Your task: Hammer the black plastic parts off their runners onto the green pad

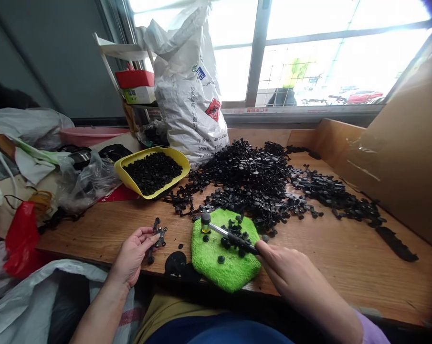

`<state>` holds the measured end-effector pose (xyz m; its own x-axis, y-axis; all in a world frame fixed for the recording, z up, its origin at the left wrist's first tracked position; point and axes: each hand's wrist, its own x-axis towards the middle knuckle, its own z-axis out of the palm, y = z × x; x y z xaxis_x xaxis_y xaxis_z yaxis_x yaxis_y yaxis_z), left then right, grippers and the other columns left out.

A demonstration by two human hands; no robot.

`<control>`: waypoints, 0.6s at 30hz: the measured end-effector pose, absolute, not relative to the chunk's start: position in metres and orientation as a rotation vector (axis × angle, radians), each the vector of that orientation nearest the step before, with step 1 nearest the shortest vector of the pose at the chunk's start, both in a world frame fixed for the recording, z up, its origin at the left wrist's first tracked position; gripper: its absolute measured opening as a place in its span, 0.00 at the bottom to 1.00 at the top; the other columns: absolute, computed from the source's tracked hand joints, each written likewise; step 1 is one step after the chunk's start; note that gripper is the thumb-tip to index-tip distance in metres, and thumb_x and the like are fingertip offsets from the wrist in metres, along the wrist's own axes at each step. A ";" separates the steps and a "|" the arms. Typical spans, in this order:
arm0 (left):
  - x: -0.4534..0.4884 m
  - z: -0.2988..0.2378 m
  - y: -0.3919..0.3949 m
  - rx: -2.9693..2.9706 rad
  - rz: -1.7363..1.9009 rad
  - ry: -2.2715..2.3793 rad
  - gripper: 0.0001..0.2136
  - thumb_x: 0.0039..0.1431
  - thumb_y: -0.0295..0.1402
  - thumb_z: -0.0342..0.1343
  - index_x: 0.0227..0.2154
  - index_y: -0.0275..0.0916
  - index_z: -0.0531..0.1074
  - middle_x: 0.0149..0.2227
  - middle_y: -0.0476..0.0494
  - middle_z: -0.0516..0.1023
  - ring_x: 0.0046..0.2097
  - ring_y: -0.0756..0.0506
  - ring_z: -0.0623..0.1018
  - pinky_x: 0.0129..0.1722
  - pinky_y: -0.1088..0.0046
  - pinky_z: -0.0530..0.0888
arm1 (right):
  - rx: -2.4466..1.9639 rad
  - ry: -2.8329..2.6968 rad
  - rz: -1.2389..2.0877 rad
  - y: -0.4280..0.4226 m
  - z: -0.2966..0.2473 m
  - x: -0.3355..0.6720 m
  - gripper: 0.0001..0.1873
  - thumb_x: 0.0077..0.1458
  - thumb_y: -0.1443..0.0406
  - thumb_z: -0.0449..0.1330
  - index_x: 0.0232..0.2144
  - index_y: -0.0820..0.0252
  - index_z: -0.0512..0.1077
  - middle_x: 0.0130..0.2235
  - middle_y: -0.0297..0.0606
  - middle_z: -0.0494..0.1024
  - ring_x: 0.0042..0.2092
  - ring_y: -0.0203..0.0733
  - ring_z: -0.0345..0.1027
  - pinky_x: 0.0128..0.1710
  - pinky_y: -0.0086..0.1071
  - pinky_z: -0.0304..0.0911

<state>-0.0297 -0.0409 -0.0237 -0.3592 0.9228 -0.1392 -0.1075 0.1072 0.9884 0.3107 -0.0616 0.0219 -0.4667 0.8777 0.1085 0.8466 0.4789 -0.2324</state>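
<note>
Between the thumb and fingers of my left hand (135,251) is a black branched plastic part (160,236) with round ends, held over the table's front edge at the left. My right hand (285,265) grips the dark handle of a small mallet (219,230). Its head, black on top and yellow below, is over a green fluffy pad (223,277). Several small black round pieces (221,259) lie on the pad, some beneath the mallet's handle. Just left of the pad, a flat black disc (175,263) rests at the table edge.
A large heap of black plastic parts (251,172) spreads behind the pad and to the right. Left of it stands a yellow tray (130,184) full of small black pieces. A white sack (190,95) rises behind, and a cardboard sheet (402,138) borders the table's right side.
</note>
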 end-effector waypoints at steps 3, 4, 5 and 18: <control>-0.031 -0.024 -0.041 0.850 1.410 1.456 0.18 0.39 0.34 0.66 0.34 0.36 0.67 0.27 0.50 0.75 0.27 0.53 0.72 0.26 0.81 0.67 | -1.590 -2.480 0.149 -0.062 0.021 0.313 0.10 0.61 0.68 0.42 0.30 0.57 0.61 0.25 0.35 0.74 0.26 0.42 0.70 0.21 0.30 0.49; -0.032 -0.024 -0.041 0.839 1.410 1.451 0.18 0.39 0.33 0.66 0.34 0.36 0.67 0.28 0.50 0.75 0.27 0.53 0.73 0.26 0.81 0.67 | -1.623 -2.458 0.133 -0.063 0.020 0.317 0.10 0.61 0.68 0.42 0.30 0.56 0.61 0.24 0.34 0.73 0.25 0.41 0.69 0.20 0.30 0.49; -0.032 -0.024 -0.041 0.823 1.412 1.447 0.18 0.39 0.33 0.66 0.34 0.36 0.67 0.28 0.50 0.75 0.27 0.53 0.73 0.26 0.81 0.67 | -1.644 -2.437 0.122 -0.063 0.019 0.321 0.11 0.61 0.67 0.42 0.30 0.56 0.61 0.23 0.34 0.72 0.24 0.41 0.69 0.20 0.29 0.48; -0.032 -0.022 -0.042 0.795 1.411 1.433 0.21 0.36 0.29 0.67 0.37 0.35 0.68 0.32 0.47 0.77 0.29 0.52 0.75 0.27 0.80 0.69 | -1.551 -2.550 -0.053 -0.067 0.021 0.306 0.07 0.55 0.71 0.47 0.32 0.55 0.61 0.24 0.33 0.71 0.24 0.41 0.68 0.19 0.31 0.46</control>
